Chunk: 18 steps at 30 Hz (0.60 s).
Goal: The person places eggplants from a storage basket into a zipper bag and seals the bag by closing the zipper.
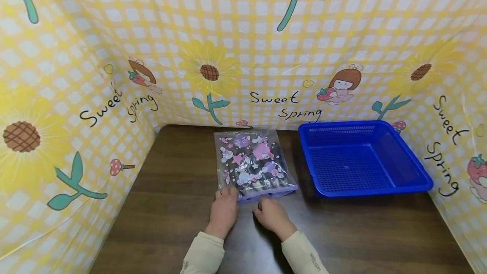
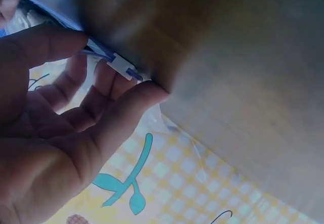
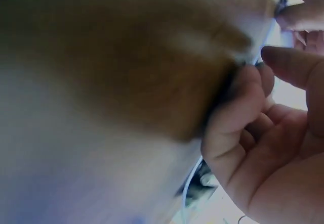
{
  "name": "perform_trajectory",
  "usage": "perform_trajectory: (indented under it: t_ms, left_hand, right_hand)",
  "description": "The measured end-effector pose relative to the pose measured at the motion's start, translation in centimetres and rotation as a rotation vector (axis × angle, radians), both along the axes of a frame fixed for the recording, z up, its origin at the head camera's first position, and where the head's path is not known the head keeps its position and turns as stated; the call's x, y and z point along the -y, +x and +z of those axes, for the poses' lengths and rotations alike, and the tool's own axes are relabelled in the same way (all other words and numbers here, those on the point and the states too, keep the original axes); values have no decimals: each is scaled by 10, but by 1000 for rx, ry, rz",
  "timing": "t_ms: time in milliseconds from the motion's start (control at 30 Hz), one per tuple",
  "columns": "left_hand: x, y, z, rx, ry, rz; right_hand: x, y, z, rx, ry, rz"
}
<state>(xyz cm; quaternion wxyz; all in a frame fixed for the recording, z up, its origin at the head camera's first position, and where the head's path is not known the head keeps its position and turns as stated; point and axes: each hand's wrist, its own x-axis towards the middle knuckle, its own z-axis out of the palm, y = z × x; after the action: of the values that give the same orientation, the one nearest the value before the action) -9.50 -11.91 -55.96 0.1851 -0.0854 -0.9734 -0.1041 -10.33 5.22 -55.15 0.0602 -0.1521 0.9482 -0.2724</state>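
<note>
A clear zip bag [image 1: 249, 160] printed with pink, purple and white cartoon figures lies flat on the table, its purple zip edge towards me. At the left end of that edge my left hand [image 1: 223, 210] holds the bag's corner. The left wrist view shows a white zip slider [image 2: 121, 66] between its thumb and index finger, other fingers behind the bag. Farther right along the zip edge is my right hand [image 1: 274, 215], fingers curled. In the right wrist view its thumb and index fingertips [image 3: 248, 77] pinch at the bag's edge, where the contact is partly hidden.
A blue plastic basket [image 1: 346, 164] with a perforated floor stands right of the bag, near the table's back right. The brown wooden table [image 1: 160, 206] is bordered at the back and sides by yellow checked cloth [image 1: 243, 62] with flowers.
</note>
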Motion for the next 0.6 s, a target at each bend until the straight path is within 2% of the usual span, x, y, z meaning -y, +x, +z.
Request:
perform_trajectory:
  t_ms: [200, 267, 333, 400, 467, 533, 600]
  left_hand:
    - [8, 6, 3, 167, 75, -20]
    - [14, 6, 6, 196, 134, -40]
    - [23, 6, 9, 217, 229, -38]
    - [33, 6, 12, 242, 361, 12]
    - [42, 6, 14, 283, 492, 97]
    - [50, 7, 16, 372, 636, 185]
    - [54, 6, 17, 476, 782, 227]
  right_hand:
    - [-14, 17, 6, 67, -21, 56]
    - [-14, 22, 8, 74, -51, 54]
    - [-13, 26, 8, 119, -109, 42]
    - [-12, 30, 8, 207, -202, 13]
    - [-11, 32, 8, 327, -322, -30]
    - [-8, 33, 8, 468, -456, -76]
    - [-5, 33, 8, 585, -593, -103]
